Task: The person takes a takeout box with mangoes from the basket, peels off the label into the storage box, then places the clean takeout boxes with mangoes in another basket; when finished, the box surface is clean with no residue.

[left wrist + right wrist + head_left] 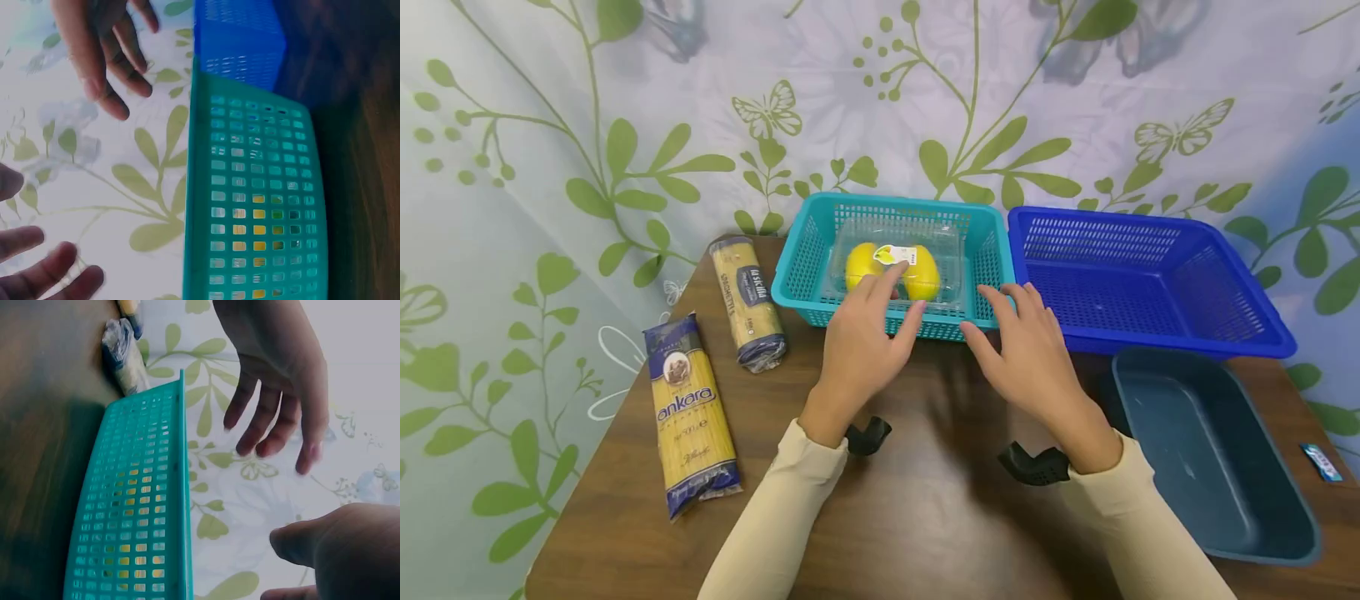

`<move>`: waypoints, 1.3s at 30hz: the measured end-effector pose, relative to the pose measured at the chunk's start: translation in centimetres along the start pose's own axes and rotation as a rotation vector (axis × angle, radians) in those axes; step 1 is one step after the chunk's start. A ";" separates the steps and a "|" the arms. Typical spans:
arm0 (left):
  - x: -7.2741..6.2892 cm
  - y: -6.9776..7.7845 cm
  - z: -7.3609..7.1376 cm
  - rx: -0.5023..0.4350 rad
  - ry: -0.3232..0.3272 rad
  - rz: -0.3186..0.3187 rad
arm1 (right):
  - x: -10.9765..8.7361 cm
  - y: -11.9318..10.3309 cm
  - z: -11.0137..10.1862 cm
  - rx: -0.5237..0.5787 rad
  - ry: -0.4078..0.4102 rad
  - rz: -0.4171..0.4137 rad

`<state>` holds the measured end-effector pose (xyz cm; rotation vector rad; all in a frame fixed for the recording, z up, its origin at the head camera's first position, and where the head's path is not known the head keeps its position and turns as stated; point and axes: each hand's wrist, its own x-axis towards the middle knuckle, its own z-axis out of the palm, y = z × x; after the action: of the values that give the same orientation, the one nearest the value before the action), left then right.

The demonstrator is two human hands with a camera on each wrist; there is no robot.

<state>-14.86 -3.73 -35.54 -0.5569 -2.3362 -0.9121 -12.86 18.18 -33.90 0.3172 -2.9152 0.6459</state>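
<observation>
A clear plastic box (pixel 953 265) with two yellow, lemon-like fruits (pixel 922 279) and a white label lies inside a teal mesh basket (pixel 797 287). Over the basket's near side hovers my left hand (pixel 861 346), its fingers spread and relaxed, overlapping the box in the head view. My right hand (pixel 1030 354) is at the basket's near right corner, fingers loosely extended, holding nothing. Both wrist views show the hands above the teal basket's rim (pixel 182 487), apart from each other with air between them.
A blue mesh basket (pixel 1097 337) adjoins the teal one on the right. In front of it sits a dark teal tub (pixel 1210 450), with a small packet (pixel 1321 462) beside it. Two spaghetti packs, one marked la sicilia (pixel 748 304) and one ankara (pixel 692 417), lie left. A patterned curtain (pixel 880 100) hangs behind.
</observation>
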 end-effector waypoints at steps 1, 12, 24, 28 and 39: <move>0.1 -0.2 0.0 -0.040 0.020 -0.029 | 0.4 0.0 0.1 0.020 0.006 -0.001; -1.1 -3.6 1.2 -0.335 0.144 -0.262 | 5.3 1.3 1.8 0.195 -0.025 0.030; -3.9 -7.6 3.2 -0.467 0.405 -0.525 | 11.1 2.4 4.2 0.247 -0.253 0.150; -4.4 -8.8 3.3 -0.476 0.476 -0.575 | 12.3 2.8 5.2 0.274 -0.301 0.195; -4.1 -10.0 3.8 -0.582 0.568 -0.592 | 14.4 3.7 6.0 0.453 -0.323 0.279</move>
<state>-18.70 -8.54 -45.22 0.2065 -1.7040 -1.7742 -28.20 16.40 -38.19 0.0583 -3.1119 1.4283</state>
